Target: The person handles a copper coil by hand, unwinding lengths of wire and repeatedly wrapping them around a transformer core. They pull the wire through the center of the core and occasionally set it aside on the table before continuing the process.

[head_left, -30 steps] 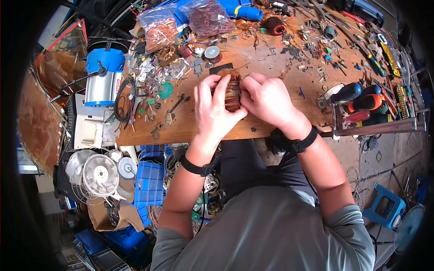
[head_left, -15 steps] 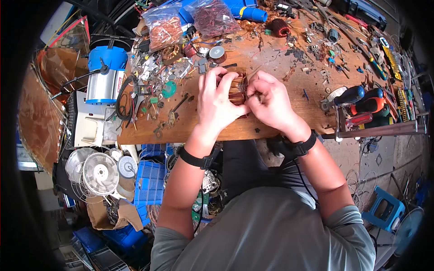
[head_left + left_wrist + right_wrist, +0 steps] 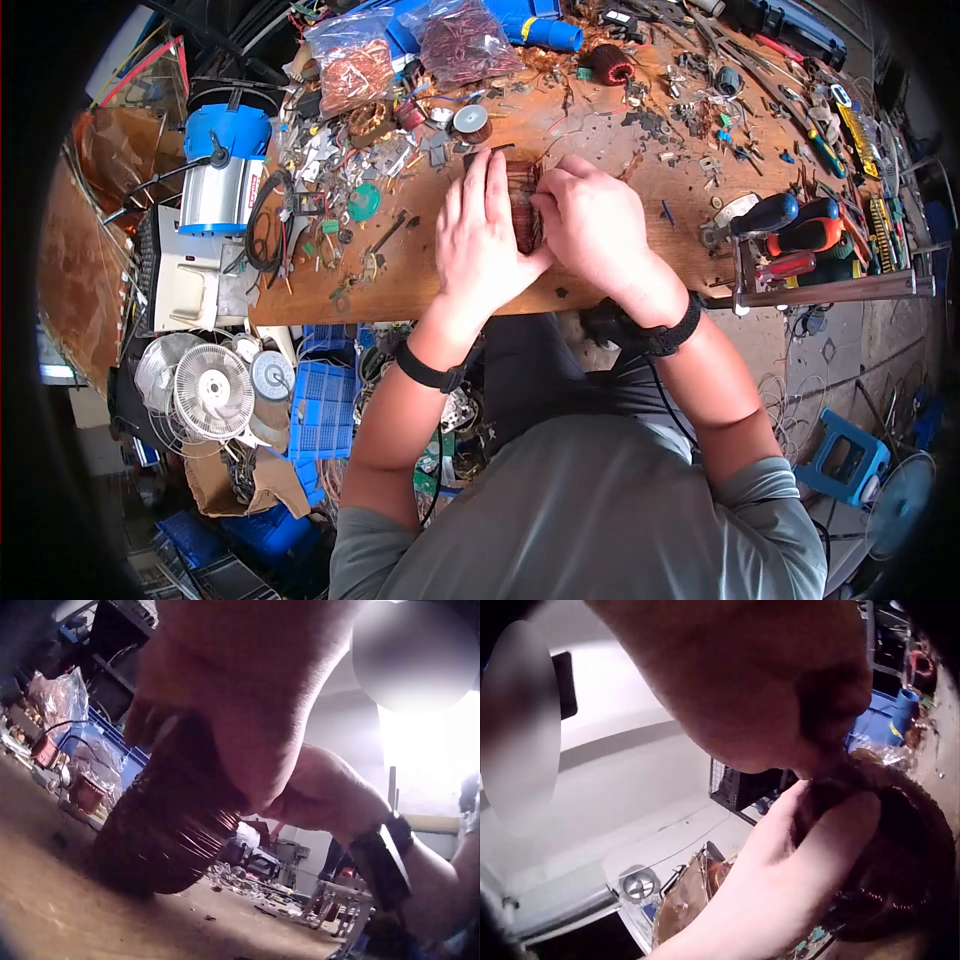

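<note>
A motor core wound with copper wire [image 3: 522, 205] lies on the wooden bench in front of the person. The left hand [image 3: 482, 232] holds its left side, fingers stretched forward over it and thumb by its near end. In the right wrist view the left thumb [image 3: 840, 832] lies across the core's open end [image 3: 915, 862]. At the core's right end, the right hand [image 3: 598, 220] has curled fingers pinching at the winding; the pinched part is hidden. The left wrist view shows the core [image 3: 161, 832] tilted under the left hand [image 3: 240, 682], copper strands along its edge.
Bags of copper wire [image 3: 355, 70] and a blue bin stand at the back. Scraps and a silver-topped spool [image 3: 472, 120] cover the left of the bench [image 3: 400, 300]. Screwdrivers [image 3: 765, 214] stand in a rack at the right, near loose tools.
The left fingers, bent over the core before, have straightened along it. The right hand has turned knuckles-up and moved in closer against the core's right end.
</note>
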